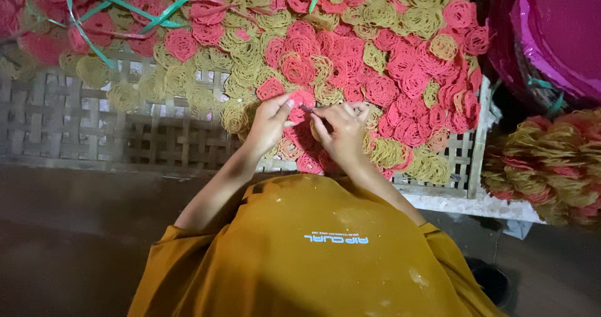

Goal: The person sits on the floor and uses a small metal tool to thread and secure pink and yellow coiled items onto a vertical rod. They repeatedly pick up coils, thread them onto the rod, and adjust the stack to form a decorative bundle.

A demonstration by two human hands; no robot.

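The left hand (269,122) pinched a pink noodle disc (303,98) at its edge, and the right hand (341,129) held a thin dark tool (307,108) against it, fingers closed narrowly. The disc sat just above the woven bamboo tray (75,129), among many pink and yellow discs (388,60). The tray's right half was covered, the left mostly bare. The tool's tip was too small to make out

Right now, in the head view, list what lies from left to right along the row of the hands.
Bare woven bamboo drying rack → left hand → right hand → pink and yellow coiled noodle crackers → stacked bundle of pink and yellow crackers.
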